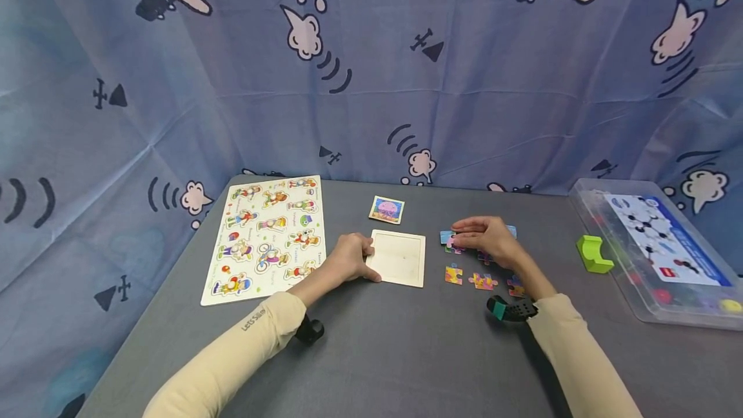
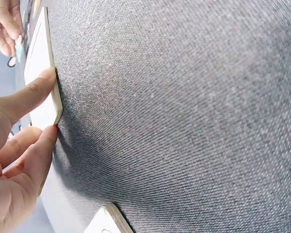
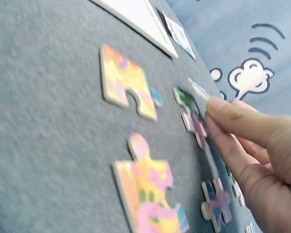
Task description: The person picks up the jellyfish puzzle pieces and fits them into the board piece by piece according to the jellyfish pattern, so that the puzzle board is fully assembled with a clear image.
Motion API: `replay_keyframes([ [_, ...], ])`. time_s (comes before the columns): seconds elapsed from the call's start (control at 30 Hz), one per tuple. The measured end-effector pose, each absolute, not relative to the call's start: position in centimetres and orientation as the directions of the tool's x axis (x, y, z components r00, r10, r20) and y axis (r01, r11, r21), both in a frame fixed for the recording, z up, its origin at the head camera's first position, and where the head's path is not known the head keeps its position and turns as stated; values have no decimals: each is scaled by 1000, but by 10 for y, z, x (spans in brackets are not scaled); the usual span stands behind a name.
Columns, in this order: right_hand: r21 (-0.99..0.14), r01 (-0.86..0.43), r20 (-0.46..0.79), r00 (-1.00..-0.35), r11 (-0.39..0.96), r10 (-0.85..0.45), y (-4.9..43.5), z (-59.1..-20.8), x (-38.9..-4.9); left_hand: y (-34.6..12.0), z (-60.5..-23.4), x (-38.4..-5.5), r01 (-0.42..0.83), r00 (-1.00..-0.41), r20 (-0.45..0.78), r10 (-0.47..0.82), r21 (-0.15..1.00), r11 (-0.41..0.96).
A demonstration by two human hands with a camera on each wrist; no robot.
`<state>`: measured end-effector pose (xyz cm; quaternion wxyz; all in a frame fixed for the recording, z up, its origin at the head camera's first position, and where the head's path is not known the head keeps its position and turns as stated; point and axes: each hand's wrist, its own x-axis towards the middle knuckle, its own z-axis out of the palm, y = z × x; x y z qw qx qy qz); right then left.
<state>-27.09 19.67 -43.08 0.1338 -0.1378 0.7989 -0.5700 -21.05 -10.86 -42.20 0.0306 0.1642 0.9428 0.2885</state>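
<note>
A square pale wooden puzzle tray (image 1: 400, 258) lies on the table with a raised rim. My left hand (image 1: 350, 258) grips it at its near left corner, thumb on the front edge and fingers at the side. Between the thumb and fingers of my right hand (image 1: 486, 239) a light blue jigsaw piece (image 3: 199, 89) is pinched, tilted above the table. Under and around that hand lie other jigsaw pieces, among them a yellow corner piece (image 3: 123, 80), a yellow-pink edge piece (image 3: 148, 191) and a purple piece (image 3: 216, 204). The right palm hides part of the back row.
A small colourful picture card (image 1: 386, 209) lies behind the tray. On the left is a large board of cartoon figures (image 1: 269, 237). To the right stand a green curved block (image 1: 594, 255) and a clear plastic case (image 1: 633, 298) with a printed sheet. A patterned curtain (image 1: 371, 82) hangs behind.
</note>
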Motion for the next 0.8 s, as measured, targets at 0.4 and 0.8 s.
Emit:
replay_keyframes([
  [0.4, -975, 7, -77, -947, 221, -311, 181, -425, -257, -108, -420, -209, 250, -954, 9, 299, 570, 783],
  [0.8, -987, 1, -56, -938, 158, -341, 165, -426, -248, -107, -421, -208, 203, -967, 1, 254, 602, 772],
])
